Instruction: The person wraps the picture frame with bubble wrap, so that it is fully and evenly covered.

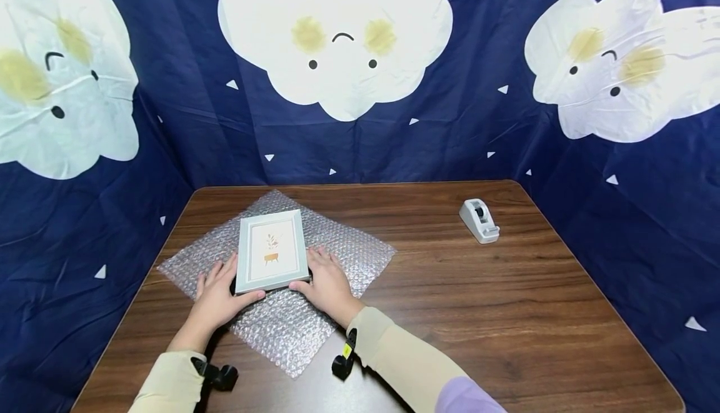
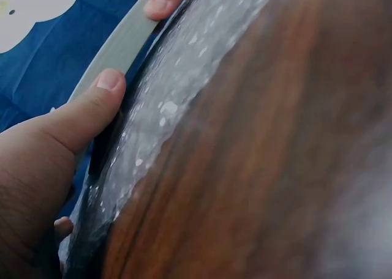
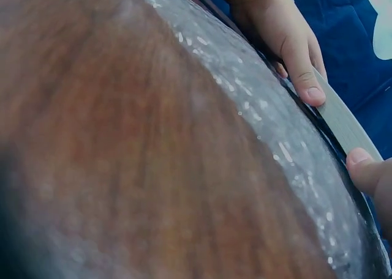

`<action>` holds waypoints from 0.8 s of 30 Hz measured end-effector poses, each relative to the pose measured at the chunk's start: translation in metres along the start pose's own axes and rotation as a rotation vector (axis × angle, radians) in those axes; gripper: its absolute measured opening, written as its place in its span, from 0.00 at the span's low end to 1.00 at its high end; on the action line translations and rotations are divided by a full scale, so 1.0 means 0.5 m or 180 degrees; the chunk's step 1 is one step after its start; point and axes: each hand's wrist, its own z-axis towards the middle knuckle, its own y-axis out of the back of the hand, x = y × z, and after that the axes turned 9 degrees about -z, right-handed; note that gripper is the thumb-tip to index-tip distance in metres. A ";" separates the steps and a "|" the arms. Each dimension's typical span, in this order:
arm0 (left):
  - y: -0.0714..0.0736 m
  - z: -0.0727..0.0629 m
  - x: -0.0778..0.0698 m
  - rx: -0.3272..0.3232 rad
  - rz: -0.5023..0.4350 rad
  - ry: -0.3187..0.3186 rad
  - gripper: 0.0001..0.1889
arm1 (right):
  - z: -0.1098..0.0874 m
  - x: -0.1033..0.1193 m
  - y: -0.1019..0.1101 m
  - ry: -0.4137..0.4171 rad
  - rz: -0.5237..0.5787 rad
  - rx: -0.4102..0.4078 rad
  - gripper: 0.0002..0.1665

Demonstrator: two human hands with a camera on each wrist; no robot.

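Note:
A picture frame [image 1: 272, 250] with a pale blue-grey border and a potted-plant print lies face up over a sheet of bubble wrap [image 1: 360, 253]. My left hand [image 1: 216, 294] holds its near left corner, thumb along the near edge and fingers spread by the left side. At the near right corner my right hand [image 1: 326, 282] grips it, the thumb on the near edge and the fingers along the right side. Both wrist views show the thumbs on the edge of the frame [image 2: 116, 49], with a dark strip beneath it and bubble wrap [image 3: 263, 114] below.
A white tape dispenser [image 1: 480, 220] stands on the right side of the brown wooden table [image 1: 506, 313]. Dark blue curtains [image 1: 360, 150] with cloud prints surround the table at the back and sides. The bubble wrap lies turned like a diamond, one corner towards me.

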 end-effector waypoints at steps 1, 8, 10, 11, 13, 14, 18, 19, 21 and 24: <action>0.001 0.001 0.002 0.0013 0.0011 0.0006 0.60 | 0.001 0.000 -0.001 0.0005 -0.0021 0.0019 0.49; 0.002 0.002 0.009 0.0051 0.0080 -0.0020 0.59 | 0.003 0.004 -0.006 0.0018 -0.0194 0.0095 0.48; 0.001 0.002 0.011 0.0063 0.0115 -0.0008 0.60 | 0.003 0.005 -0.006 0.0005 -0.0236 0.0116 0.48; 0.000 0.002 0.012 0.0070 0.0129 0.0002 0.60 | 0.003 0.006 -0.007 -0.0002 -0.0254 0.0119 0.48; -0.002 0.002 0.014 0.0093 0.0162 0.0028 0.60 | 0.003 0.007 -0.008 -0.0012 -0.0284 0.0136 0.49; -0.002 0.002 0.015 0.0101 0.0173 0.0039 0.61 | 0.003 0.008 -0.008 -0.0013 -0.0298 0.0143 0.49; -0.005 0.002 0.019 0.0086 0.0168 0.0054 0.61 | 0.005 0.010 -0.008 -0.0008 -0.0341 0.0157 0.49; -0.005 0.002 0.019 0.0072 0.0163 0.0049 0.61 | 0.005 0.010 -0.008 -0.0008 -0.0347 0.0158 0.49; -0.006 0.002 0.019 0.0050 0.0158 0.0031 0.61 | 0.004 0.010 -0.008 -0.0011 -0.0369 0.0150 0.49; -0.008 0.000 0.016 0.0051 0.0159 0.0012 0.61 | 0.001 0.008 -0.008 -0.0019 -0.0402 0.0163 0.50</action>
